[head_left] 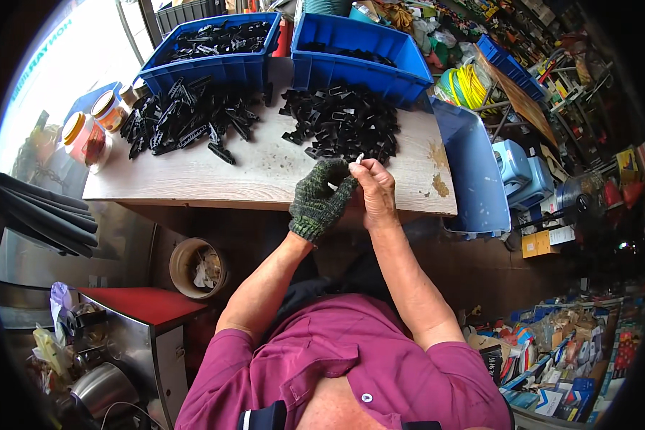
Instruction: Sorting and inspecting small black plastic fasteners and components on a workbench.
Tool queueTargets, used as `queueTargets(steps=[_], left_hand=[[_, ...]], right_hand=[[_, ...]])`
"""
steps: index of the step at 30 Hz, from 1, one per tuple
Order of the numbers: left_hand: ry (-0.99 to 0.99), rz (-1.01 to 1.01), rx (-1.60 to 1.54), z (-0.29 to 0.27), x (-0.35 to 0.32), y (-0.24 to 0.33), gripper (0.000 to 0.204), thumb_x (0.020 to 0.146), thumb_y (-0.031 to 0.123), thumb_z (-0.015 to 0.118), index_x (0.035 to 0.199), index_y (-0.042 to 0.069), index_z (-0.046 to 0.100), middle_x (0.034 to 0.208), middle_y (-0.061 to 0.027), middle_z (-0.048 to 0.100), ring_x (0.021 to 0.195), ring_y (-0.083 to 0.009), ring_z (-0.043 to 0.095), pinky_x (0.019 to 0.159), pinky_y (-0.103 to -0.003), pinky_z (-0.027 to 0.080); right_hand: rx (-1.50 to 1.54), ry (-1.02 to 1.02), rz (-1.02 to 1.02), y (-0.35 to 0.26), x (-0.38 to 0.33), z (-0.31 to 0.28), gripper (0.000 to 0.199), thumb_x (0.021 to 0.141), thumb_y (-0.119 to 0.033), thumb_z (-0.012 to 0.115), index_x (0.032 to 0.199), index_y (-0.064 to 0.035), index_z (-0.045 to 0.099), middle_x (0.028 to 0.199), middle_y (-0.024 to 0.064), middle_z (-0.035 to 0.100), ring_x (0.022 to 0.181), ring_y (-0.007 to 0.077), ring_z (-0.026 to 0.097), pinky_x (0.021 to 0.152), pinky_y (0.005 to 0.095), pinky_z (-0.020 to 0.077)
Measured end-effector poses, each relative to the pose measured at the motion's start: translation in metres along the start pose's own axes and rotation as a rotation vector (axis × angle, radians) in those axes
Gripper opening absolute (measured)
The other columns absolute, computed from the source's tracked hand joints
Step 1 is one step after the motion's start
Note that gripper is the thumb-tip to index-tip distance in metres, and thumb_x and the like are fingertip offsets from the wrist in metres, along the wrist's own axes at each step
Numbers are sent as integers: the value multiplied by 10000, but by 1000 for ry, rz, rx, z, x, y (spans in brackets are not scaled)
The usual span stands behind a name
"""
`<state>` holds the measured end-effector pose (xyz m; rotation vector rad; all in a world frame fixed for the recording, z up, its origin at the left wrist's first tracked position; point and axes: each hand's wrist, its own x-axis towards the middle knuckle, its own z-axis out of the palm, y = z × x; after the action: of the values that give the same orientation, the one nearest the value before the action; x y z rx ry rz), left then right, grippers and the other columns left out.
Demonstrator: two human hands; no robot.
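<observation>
I see a small pale part (359, 158) pinched at the fingertips where both hands meet, just over the desk's near edge, right of its middle. It is too small for me to tell its shape. My right hand (377, 190) is bare, fingers drawn together around the part from the right. My left hand (322, 197), in a dark knitted glove, closes on it from the left, thumb and fingers pressed toward the right fingertips, so the two hands touch.

Just beyond the hands lies a heap of black plastic clips (344, 122), spread toward the far right of the desk (193, 175). A second, looser heap of longer black pieces (186, 118) lies toward the far left. Two blue bins stand along the far edge: the left bin (215, 50) is filled with black pieces, the right bin (355, 54) holds fewer. A third blue tray (473, 172) leans tilted against the desk's right edge. At the left end stand two jars with orange lids (86, 136).

Below the near edge, a round brown bucket (197, 266) sits beside a red-topped metal cabinet (143, 304).
</observation>
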<state>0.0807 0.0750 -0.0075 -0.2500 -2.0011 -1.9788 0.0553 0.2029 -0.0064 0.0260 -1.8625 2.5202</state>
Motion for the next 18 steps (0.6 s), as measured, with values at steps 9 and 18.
queueTargets(steps=[9,18], left_hand=[[38,-45,86,-7,-11,7,239,873,79,731,1077,23,621,942,-68,690,840,-122,648,755,-280,529],[86,-153,-311,-20,-22,-14,184,901,30,655,1080,59,623,917,-39,673,768,-82,618,593,-228,489]], right_hand=[[8,-38,-14,3,-12,10,108,869,-156,721,913,-87,650,851,-59,613,771,34,517,758,214,423],[-36,-68,29,-4,-18,12,173,888,-201,713,935,-65,617,665,-43,534,619,66,527,717,285,536]])
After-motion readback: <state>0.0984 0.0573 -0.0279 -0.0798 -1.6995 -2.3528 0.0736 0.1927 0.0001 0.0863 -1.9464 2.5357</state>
